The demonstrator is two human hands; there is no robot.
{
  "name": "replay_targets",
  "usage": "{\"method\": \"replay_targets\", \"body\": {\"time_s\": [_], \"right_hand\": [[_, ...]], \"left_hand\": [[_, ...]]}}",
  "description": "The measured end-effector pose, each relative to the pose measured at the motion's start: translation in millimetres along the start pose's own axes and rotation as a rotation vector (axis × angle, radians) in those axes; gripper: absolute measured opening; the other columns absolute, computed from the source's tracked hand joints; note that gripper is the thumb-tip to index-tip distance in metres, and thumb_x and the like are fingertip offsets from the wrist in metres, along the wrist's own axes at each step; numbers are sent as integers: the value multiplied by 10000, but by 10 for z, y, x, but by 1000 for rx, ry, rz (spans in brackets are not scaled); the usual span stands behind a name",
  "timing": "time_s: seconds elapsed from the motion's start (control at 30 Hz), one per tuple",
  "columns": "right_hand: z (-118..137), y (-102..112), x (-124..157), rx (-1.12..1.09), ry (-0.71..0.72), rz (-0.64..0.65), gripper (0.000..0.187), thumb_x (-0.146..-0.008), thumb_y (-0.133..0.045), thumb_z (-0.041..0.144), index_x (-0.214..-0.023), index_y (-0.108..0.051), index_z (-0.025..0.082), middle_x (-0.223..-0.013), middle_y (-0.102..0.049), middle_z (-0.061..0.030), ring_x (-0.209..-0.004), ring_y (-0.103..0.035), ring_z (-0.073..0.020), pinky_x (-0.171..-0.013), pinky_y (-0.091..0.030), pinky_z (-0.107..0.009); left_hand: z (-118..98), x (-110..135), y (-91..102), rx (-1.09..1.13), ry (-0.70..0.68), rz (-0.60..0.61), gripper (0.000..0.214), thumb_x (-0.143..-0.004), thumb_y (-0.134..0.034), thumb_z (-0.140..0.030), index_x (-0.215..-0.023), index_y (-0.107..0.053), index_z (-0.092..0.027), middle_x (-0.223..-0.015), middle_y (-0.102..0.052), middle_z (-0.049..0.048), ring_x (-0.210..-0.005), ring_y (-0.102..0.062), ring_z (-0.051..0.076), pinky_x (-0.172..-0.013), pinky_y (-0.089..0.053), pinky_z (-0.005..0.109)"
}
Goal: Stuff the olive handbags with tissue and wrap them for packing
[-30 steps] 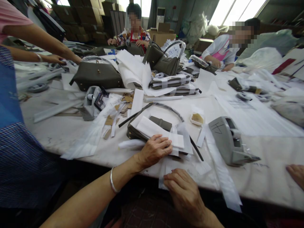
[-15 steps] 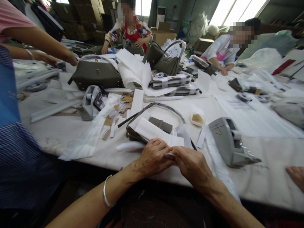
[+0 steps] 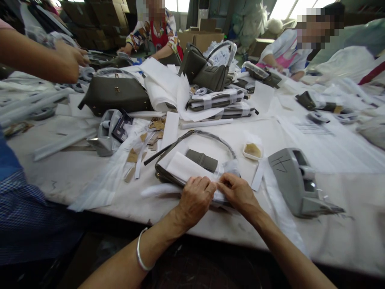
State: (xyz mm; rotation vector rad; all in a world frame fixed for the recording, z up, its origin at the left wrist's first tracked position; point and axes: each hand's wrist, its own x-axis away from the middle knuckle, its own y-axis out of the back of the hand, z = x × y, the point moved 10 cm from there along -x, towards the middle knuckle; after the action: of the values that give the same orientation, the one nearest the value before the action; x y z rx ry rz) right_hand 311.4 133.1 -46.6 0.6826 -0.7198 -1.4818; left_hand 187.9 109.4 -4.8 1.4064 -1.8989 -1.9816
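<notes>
Fingertips (image 3: 212, 186) meet over a flat olive-grey handbag (image 3: 202, 159) that lies on its side at the near edge of the surface (image 3: 345, 237), straight ahead of the person. The left hand (image 3: 195, 198), with a silver bangle (image 3: 140, 255) on its wrist, is curled, thumb and fingers pinched on the lower edge of the white paper (image 3: 183, 166) laid across the bag's front. The right hand (image 3: 239, 192) is closed on the same edge just beside it, knuckles up, the two nearly touching. Held that close together, the double pinch seems to pin the sheet against the leather at one spot so it cannot slide.

The bag's handle (image 3: 216, 139) arches away flat on the surface, clear of both hands. A grey tape dispenser (image 3: 296, 182) sits near the right hand, handy for that side, and a small dish (image 3: 252, 149) of something yellowish lies between it and the handle. A second dispenser (image 3: 105, 134) stands further left among loose paper strips. Beyond, an upright bag (image 3: 116, 93) and wrapped ones crowd the middle, and a co-worker's arm (image 3: 36, 60) reaches in from the far left.
</notes>
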Motion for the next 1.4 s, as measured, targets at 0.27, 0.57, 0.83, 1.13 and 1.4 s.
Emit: {"method": "replay_targets", "body": {"time_s": [0.27, 0.57, 0.83, 1.13, 1.4], "right_hand": [[-112, -30, -72, -50, -130, 36, 214, -817, -604, 397, -694, -576, 224, -648, -619, 38, -620, -560, -140, -596, -369, -263], [-141, 505, 177, -65, -74, -208, 237, -850, -579, 452, -778, -624, 231, -715, -673, -2, -646, -608, -168, -620, -430, -279], [-948, 2205, 1276, 396, -153, -816, 374, -816, -526, 535, -912, -665, 202, -985, -692, -127, -965, -616, -302, -936, -439, -467], [-2202, 1792, 1165, -589, -574, -479, 434, -598, -759, 536, -808, -749, 156, -886, -739, -87, -827, -657, -219, -724, -517, -315], [-1868, 1925, 932, -524, -419, -531, 324, -637, -759, 442, -736, -715, 137, -658, -668, -22, -616, -558, -137, -606, -429, -266]], "left_hand": [[-272, 158, 63, 104, -225, 25, 201, -957, -480, -144, -1126, -589, -136, -1049, -669, 73, -1064, -594, 196, -1041, -418, 379], [-247, 151, -34, 80, -112, 87, 214, -927, -532, -233, -1125, -566, -160, -1007, -657, 83, -1003, -601, 222, -945, -483, 390], [-247, 143, 49, 106, -121, -14, 185, -925, -508, -180, -1093, -585, -167, -990, -672, 81, -951, -611, 235, -916, -481, 406], [-255, 144, 78, 74, -179, -75, 200, -937, -504, -202, -1106, -607, -175, -1011, -678, 77, -942, -615, 231, -908, -483, 411], [-239, 151, 42, 63, -167, -57, 200, -946, -500, -217, -1111, -608, -182, -1016, -679, 70, -952, -613, 234, -907, -482, 413]]}}
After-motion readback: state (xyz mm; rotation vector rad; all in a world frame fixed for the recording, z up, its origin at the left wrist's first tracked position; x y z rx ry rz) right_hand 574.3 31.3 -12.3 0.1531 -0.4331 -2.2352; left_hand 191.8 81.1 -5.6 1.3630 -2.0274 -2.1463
